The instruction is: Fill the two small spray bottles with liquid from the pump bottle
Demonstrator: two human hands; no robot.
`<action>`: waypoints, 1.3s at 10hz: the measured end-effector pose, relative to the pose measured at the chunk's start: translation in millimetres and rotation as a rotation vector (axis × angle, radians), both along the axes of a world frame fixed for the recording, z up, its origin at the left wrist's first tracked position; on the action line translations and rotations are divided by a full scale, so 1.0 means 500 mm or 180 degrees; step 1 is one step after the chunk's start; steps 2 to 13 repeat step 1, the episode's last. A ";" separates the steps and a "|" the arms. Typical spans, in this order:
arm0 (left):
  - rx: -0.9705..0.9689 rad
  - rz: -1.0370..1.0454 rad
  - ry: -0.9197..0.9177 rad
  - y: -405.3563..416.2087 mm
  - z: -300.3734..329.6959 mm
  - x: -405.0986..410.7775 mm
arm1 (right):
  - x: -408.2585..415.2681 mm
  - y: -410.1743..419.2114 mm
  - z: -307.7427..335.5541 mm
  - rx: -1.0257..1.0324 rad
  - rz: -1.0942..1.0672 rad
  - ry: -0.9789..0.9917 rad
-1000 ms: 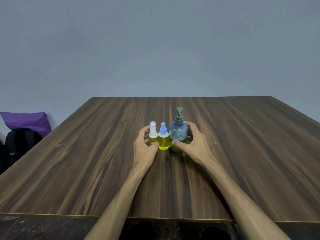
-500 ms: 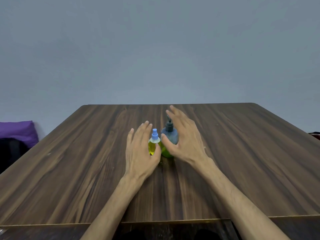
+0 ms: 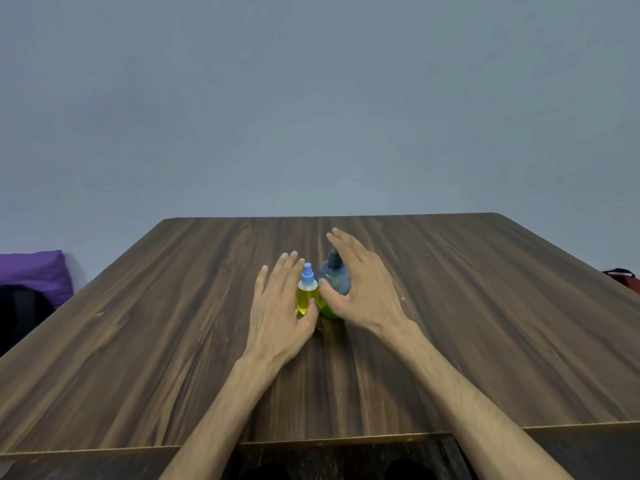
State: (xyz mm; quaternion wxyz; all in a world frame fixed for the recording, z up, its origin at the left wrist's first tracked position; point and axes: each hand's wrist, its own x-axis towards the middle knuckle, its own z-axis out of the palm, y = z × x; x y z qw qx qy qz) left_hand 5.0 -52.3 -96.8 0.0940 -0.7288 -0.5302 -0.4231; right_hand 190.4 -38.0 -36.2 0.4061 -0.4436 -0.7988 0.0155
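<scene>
Hands have let go: our left hand (image 3: 277, 306) and right hand (image 3: 360, 289), fingers straight and apart, flank blue-capped sprayer (image 3: 307, 292) and pump bottle (image 3: 334, 284) mid-desk (image 3: 485, 323); filling looks finished.

Matt wood-grain table (image 3: 485, 323); clear plastic pump bottle (image 3: 335, 282) (glossy).

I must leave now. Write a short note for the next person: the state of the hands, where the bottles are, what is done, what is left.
Left hand: open, fingers straight, beside the blue-capped spray bottle.
Right hand: open, thumb against the pump bottle.
Both bottles stand upright, side by side, mid table. The second spray bottle is hidden, probably behind the left hand.
Done: the visible spray bottle holds yellow liquid, cap on.
Left: check the hidden bottle's fill.
</scene>
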 end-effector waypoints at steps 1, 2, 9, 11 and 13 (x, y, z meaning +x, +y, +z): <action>0.0065 -0.0026 -0.0008 0.000 0.001 0.002 | -0.002 -0.002 0.005 0.0045 -0.0043 0.0033; 0.0065 -0.0026 -0.0008 0.000 0.001 0.002 | -0.002 -0.002 0.005 0.0045 -0.0043 0.0033; 0.0065 -0.0026 -0.0008 0.000 0.001 0.002 | -0.002 -0.002 0.005 0.0045 -0.0043 0.0033; 0.0065 -0.0026 -0.0008 0.000 0.001 0.002 | -0.002 -0.002 0.005 0.0045 -0.0043 0.0033; 0.0065 -0.0026 -0.0008 0.000 0.001 0.002 | -0.002 -0.002 0.005 0.0045 -0.0043 0.0033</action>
